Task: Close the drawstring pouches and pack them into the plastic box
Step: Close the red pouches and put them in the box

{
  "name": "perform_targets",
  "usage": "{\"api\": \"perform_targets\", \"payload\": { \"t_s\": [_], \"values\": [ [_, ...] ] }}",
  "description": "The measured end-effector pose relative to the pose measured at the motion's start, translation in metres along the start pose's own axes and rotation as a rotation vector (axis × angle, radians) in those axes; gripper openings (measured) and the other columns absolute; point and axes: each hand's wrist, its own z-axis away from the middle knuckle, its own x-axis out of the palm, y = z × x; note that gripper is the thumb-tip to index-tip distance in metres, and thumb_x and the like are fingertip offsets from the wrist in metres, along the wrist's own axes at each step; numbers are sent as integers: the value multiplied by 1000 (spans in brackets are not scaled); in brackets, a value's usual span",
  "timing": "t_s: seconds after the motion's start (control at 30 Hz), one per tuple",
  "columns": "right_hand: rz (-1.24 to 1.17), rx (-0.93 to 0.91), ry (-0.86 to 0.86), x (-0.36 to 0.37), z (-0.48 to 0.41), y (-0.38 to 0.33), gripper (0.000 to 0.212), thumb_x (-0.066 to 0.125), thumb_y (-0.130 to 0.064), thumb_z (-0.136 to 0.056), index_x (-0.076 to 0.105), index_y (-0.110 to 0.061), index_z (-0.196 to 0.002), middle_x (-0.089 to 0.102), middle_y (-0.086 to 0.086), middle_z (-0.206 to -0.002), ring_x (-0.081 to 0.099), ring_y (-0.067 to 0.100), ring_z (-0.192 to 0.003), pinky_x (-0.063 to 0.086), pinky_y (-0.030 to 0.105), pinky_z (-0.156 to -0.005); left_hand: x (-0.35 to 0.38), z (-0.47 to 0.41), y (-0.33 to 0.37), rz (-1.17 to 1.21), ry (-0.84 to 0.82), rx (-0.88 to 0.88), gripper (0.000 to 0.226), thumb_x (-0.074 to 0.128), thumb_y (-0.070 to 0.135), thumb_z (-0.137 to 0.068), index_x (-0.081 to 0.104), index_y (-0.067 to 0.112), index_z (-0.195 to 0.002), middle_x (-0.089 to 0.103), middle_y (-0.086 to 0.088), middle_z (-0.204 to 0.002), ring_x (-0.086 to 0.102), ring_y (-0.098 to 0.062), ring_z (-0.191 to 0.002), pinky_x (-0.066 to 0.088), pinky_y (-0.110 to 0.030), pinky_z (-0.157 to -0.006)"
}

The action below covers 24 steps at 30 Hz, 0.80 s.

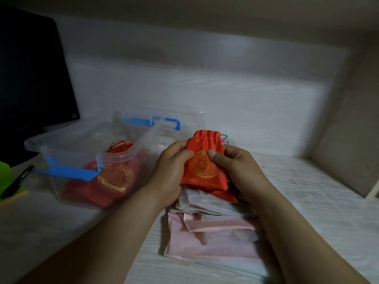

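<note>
At centre-left of the frame, red pouches [106, 179] are lying in the clear plastic box [61, 144]; right of it, the left hand [170, 171] and right hand [233, 167] are pinching a red pouch [203, 162] (mouth gathered) above pale pouches [207, 230].

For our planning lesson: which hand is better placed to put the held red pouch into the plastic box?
Probably left. The left hand grips the red pouch on the side nearest the plastic box; the right hand would cross over.
</note>
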Motion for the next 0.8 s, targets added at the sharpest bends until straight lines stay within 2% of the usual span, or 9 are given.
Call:
{"api": "perform_targets", "payload": {
  "t_s": [0.13,0.23,0.37,0.47,0.57,0.63,0.67,0.73,0.8],
  "values": [
    [-52,45,-86,-2,-1,5,22,67,-8,-95,72,1,-115,73,31,-110,68,49,-104,49,67,-102,-2,1,3,81,-32,-106,33,59,29,-104,73,3,-117,75,-25,-111,73,-41,-106,58,-53,-96],
    [-122,99,-157,-4,-1,5,30,64,-8,-97,68,2,-124,70,32,-119,60,57,-118,46,64,-107,-6,0,1,40,-13,-68,24,62,22,-102,73,3,-109,76,-23,-105,74,-38,-99,60,-50,-91],
    [-169,126,-67,-6,-4,7,40,65,-38,-99,72,-4,-120,70,30,-119,62,55,-118,45,69,-105,-6,2,-1,-39,-42,-67,11,65,16,-100,70,9,-93,77,-16,-94,75,-29,-88,61,-40,-81],
    [-236,115,27,-4,-6,9,36,63,-32,-100,71,-1,-117,71,29,-116,66,53,-112,47,67,-104,-5,2,0,-7,-57,-80,14,66,21,-99,73,9,-99,77,-19,-104,74,-34,-99,59,-46,-91],
    [-214,83,64,-2,-5,9,31,72,-23,-93,69,4,-109,68,29,-103,62,45,-96,50,59,-93,-3,1,1,62,-21,-96,30,63,32,-102,73,8,-117,75,-19,-115,72,-35,-110,57,-50,-99],
    [-207,82,58,0,-6,9,17,72,-24,-93,75,-8,-90,66,23,-91,60,38,-88,49,51,-85,-3,0,2,75,15,-100,32,62,31,-103,71,4,-120,75,-21,-116,71,-36,-113,56,-52,-101],
    [-222,89,58,0,-6,9,18,70,-27,-94,75,-14,-83,63,21,-87,59,35,-85,48,48,-84,-4,0,1,77,25,-109,32,62,29,-103,71,4,-120,75,-21,-116,71,-36,-113,56,-51,-101],
    [-291,132,52,-2,-8,8,20,64,-33,-97,76,-19,-91,60,19,-90,60,32,-86,48,43,-85,-4,-1,0,89,39,-131,28,61,27,-103,73,6,-118,76,-17,-114,72,-34,-112,57,-48,-100],
    [-386,172,82,-6,-12,6,22,56,-32,-101,74,-19,-100,66,8,-88,64,21,-79,48,33,-75,-4,-1,-1,119,56,-141,27,61,24,-103,73,6,-119,77,-14,-112,74,-31,-107,59,-44,-95]
  ]
}}
